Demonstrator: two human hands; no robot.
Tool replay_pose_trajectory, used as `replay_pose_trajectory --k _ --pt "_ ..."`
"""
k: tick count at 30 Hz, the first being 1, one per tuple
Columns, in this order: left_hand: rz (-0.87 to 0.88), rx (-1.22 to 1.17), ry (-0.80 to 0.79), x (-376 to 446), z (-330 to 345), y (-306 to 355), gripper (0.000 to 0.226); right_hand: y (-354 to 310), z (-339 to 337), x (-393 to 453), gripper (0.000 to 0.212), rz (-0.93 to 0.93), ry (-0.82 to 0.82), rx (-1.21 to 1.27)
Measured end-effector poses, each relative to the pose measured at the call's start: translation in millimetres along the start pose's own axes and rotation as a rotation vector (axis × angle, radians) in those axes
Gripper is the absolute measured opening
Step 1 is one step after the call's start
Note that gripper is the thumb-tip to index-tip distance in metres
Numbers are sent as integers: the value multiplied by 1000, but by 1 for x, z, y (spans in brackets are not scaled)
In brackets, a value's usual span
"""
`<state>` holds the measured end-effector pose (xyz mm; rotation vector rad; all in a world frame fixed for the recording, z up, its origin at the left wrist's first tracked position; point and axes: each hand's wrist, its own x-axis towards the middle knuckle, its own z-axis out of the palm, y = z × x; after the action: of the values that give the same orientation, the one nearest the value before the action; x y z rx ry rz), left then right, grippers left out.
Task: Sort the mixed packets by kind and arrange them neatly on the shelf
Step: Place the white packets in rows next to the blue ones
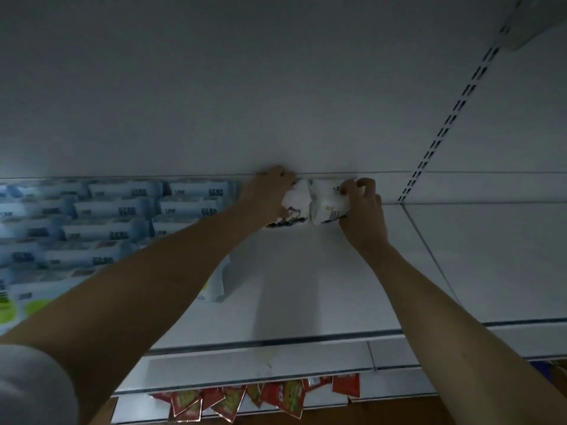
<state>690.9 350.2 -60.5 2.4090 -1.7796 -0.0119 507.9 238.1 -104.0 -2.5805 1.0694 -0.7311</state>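
Sleeve cloth, grey (27,384), fills my lower left corner, and from it the left forearm runs up and away toward the back of the shelf. Below the shelf's front lip I see red packets with green and yellow print (236,400) lying jumbled on a lower level, overlapping one another at odd angles. The white shelf (306,286) itself is dim, with a metal strip along its front edge and a seam running back on the right, where the next shelf panel begins. A pale packet with a yellow patch (216,280) stands partly hidden behind the left forearm. To the left, rows of white-and-blue packets (116,216) with dark lettering are stacked flat in neat tiers, reaching to the back wall; nearer me, green-and-white ones (18,308) sit at the frame's edge.

At the far end, against the back wall, both hands work side by side. My left hand (267,194) has its fingers curled over the top of a white packet with dark print (296,204), thumb underneath. My right hand (365,213) pinches a second white packet (328,207) at its right edge with bunched fingertips. The two packets touch each other and rest on the shelf.

Behind them rises a plain white back panel (276,87), with a slotted upright (454,111) slanting up on the right.
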Motion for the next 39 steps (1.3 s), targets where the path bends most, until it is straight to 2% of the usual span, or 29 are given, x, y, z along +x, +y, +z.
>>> replay_pose_trajectory --k 4,7,12,15,19,22,25,28,32,39 --pt "4 -35 -9 3 4 -1 82 1 8 -2 66 -50 -30 47" --pt "-12 -36 -23 4 3 2 80 0 1 -2 66 -54 -111 65" --pt "-36 -3 -120 -5 -8 4 85 -15 -43 3 65 16 -373 -56" --pt "-119 33 -189 -18 -32 18 83 -29 -77 -4 55 50 -362 -81" --pt "-187 -90 -61 -58 -66 60 57 -55 -123 -29 27 74 -306 79" --pt "-253 -178 75 -106 -82 97 41 -70 -149 -61 29 38 -244 107" --pt "-334 -229 153 -155 -88 128 36 -78 -166 -98 36 -11 -227 144" --pt "-403 -256 159 -199 -91 147 29 -83 -178 -134 41 -71 -255 148" --pt "-483 -273 142 -251 -93 165 25 -95 -194 -176 39 -63 -327 134" --pt "-527 -372 165 -339 -73 178 21 -117 -184 -261 39 -56 -399 181"
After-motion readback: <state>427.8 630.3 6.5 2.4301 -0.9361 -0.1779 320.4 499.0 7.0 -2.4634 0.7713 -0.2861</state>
